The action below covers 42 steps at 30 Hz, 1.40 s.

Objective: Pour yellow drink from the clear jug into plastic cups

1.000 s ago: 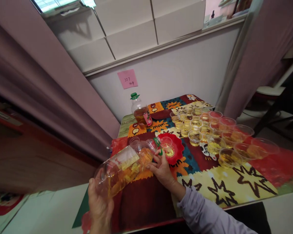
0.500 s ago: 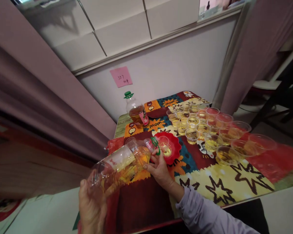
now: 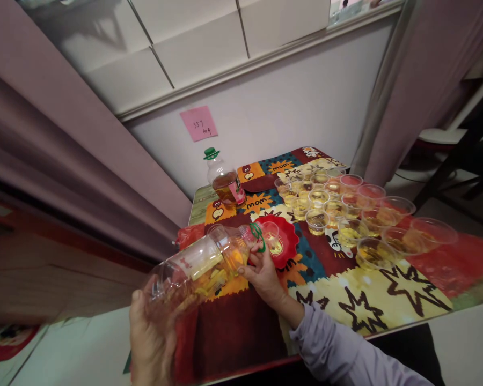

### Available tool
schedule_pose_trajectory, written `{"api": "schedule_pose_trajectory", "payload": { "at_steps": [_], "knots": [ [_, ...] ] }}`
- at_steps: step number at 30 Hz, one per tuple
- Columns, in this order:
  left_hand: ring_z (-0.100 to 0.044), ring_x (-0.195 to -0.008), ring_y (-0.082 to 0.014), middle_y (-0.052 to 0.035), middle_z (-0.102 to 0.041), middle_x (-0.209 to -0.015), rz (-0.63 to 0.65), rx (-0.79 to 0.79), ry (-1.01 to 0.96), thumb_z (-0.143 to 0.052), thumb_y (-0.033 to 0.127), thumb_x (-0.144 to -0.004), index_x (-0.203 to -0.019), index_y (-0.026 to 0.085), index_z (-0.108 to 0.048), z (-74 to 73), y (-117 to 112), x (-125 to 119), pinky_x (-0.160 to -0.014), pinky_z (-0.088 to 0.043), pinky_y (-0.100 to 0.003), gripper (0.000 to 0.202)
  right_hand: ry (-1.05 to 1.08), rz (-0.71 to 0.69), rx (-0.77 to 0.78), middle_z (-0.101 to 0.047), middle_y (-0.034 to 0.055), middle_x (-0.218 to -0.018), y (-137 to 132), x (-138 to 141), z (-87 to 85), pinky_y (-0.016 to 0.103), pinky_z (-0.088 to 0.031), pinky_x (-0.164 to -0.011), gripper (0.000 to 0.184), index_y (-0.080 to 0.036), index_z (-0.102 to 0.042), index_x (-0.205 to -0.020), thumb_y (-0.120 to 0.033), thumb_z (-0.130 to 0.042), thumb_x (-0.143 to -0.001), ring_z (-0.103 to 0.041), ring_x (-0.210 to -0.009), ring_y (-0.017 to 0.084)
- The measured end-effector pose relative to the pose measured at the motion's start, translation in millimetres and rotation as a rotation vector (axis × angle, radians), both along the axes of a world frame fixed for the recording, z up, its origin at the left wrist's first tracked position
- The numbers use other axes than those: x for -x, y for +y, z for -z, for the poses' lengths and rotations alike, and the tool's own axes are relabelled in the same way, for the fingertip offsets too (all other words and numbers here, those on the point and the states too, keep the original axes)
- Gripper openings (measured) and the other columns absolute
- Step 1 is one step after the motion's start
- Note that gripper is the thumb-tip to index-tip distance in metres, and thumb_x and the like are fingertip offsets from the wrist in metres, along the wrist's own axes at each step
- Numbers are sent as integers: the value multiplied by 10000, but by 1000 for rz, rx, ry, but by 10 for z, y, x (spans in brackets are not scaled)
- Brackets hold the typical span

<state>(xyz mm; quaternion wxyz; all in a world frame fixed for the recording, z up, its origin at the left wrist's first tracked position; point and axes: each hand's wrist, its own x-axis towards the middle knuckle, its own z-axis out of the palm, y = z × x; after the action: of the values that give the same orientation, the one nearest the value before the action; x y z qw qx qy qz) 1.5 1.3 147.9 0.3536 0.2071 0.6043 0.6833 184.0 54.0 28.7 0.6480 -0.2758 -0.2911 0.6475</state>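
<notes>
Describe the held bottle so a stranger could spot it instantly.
Find the brightly patterned table. Over its near left part, a clear bottle rests between the left hand at its base and the right hand near its neck. Unlike the upright bottle behind, it lies slantwise, neck toward a red dish.

— Where is the near bottle [image 3: 203,262]?
— Between the left hand [image 3: 151,338] at its base and the right hand [image 3: 265,276] at its neck; its mouth is by the cup [image 3: 271,235] in the dish [image 3: 290,247].
— And the rest?
— The other cups [image 3: 333,210] stand right of it; the far bottle [image 3: 227,186] stands at the table's [image 3: 198,206] back left; above that, a note [image 3: 199,124] on the wall [image 3: 298,112].
</notes>
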Motion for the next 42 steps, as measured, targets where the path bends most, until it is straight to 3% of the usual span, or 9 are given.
{"api": "schedule_pose_trajectory", "payload": {
  "at_steps": [3,12,21,27,33,42],
  "knots": [
    [-722,-884,-322,-44,-767,-1038,17,-6,14,-709,733,-736,-1124,292,-749,-7,2,9,-757,-631,-514,589,-7,23,7,-695,46,-1214,0,3,-2,408,-645,-910,778,-326,-412,-1211,-427,-940,-649,-729,-1175,263],
    [-741,-851,-291,-15,-765,-1014,82,-43,-10,-802,655,-710,-1106,264,-733,-145,-33,-67,-711,-642,-463,561,72,-19,-4,-683,37,-1239,25,31,68,384,-640,-925,740,-331,-413,-1184,-353,-945,-671,-721,-1194,253],
    [-737,-814,-253,0,-761,-997,60,-24,-36,-818,657,-696,-1075,260,-715,-164,-5,-52,-702,-625,-403,559,65,-20,-26,-702,38,-1232,28,35,91,351,-630,-890,628,-316,-377,-1057,-312,-911,-728,-732,-1163,233],
    [-709,-755,-225,8,-764,-996,73,-25,-10,-808,678,-698,-1076,267,-722,-198,17,-88,-701,-626,-407,565,56,7,-10,-670,57,-1307,42,39,104,373,-629,-940,639,-312,-392,-1070,-318,-922,-712,-687,-1263,251],
    [-696,-874,-231,-2,-753,-1064,95,-49,11,-760,658,-766,-1115,274,-731,-179,45,-73,-743,-625,-397,519,78,20,0,-667,52,-1292,58,38,98,387,-637,-942,649,-310,-402,-1087,-324,-926,-704,-696,-1250,255],
    [-670,-732,-197,20,-756,-984,65,-37,-26,-761,625,-773,-1024,271,-726,-176,65,-61,-767,-631,-425,435,100,41,11,-661,27,-1200,68,34,67,362,-663,-875,665,-313,-402,-1052,-319,-945,-668,-707,-1217,254]
  ]
}}
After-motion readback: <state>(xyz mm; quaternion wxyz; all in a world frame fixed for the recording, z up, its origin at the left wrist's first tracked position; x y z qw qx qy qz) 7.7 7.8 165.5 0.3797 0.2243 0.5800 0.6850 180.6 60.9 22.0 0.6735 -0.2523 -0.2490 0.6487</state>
